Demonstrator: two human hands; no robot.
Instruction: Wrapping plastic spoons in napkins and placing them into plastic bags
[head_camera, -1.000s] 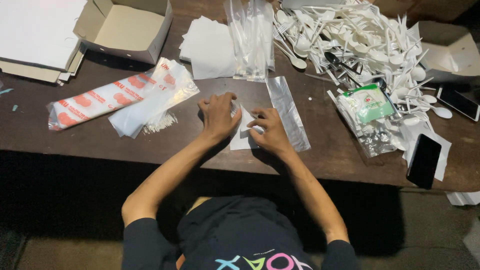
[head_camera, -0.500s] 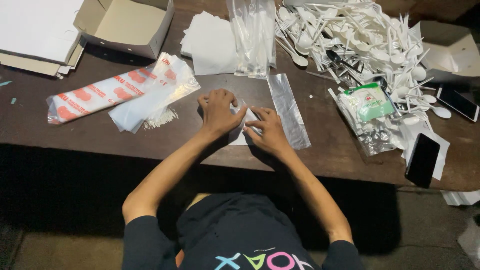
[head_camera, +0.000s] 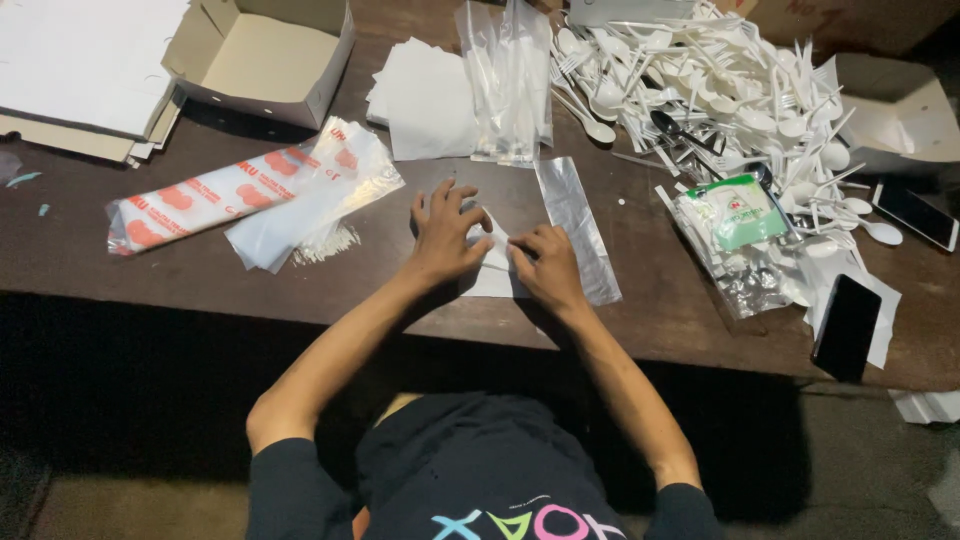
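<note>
Dark table (head_camera: 300, 290): empty open box (head_camera: 265, 55); both hands (head_camera: 495, 245) press flat on napkin (head_camera: 495, 275).

Tabletop (head_camera: 650, 300): dark brown wood, matt and slightly worn. White napkin (head_camera: 495, 268) under the hands: soft matt paper. Clear sleeve (head_camera: 578, 225) just right of the napkin: thin glossy plastic film. Heap of cutlery (head_camera: 720, 90) beyond the sleeve: smooth white plastic with a faint sheen. Open box (head_camera: 262, 55) far left of the napkin: matt cardboard. Phone (head_camera: 846, 326) right of the napkin: glossy black surface.
</note>
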